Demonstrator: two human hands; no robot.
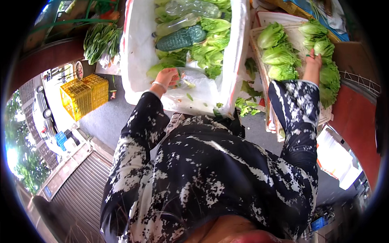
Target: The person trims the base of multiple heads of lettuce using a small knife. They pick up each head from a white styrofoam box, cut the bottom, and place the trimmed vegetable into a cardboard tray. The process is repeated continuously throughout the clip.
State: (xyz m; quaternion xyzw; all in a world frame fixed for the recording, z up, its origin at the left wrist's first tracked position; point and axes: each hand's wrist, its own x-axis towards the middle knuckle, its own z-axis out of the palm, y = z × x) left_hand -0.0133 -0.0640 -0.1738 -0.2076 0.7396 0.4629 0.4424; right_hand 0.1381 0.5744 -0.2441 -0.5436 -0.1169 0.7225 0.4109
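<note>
A white foam box (133, 57) stands before me, holding lettuce (211, 51) and plastic bottles. Over its near left part is my left hand (167, 78), fingers curled beside a lettuce leaf (161, 66) and a clear plastic sheet (200, 85). Whether it grips anything is hidden. To the right, a shallow foam tray (297, 38) bears two rows of green lettuce heads. My right hand (313, 60) reaches over it, fingers apart, the tips at a lettuce head (322, 48) in the right row. I cannot tell whether they grip it. A green ring is on one finger.
A clear bottle (177, 24) and a green-tinted bottle (179, 38) lie in the box. Loose leaves (246, 104) lie between box and tray. Leafy greens (101, 42) and a yellow plastic crate (85, 94) are at left. A cardboard box (349, 59) adjoins the tray.
</note>
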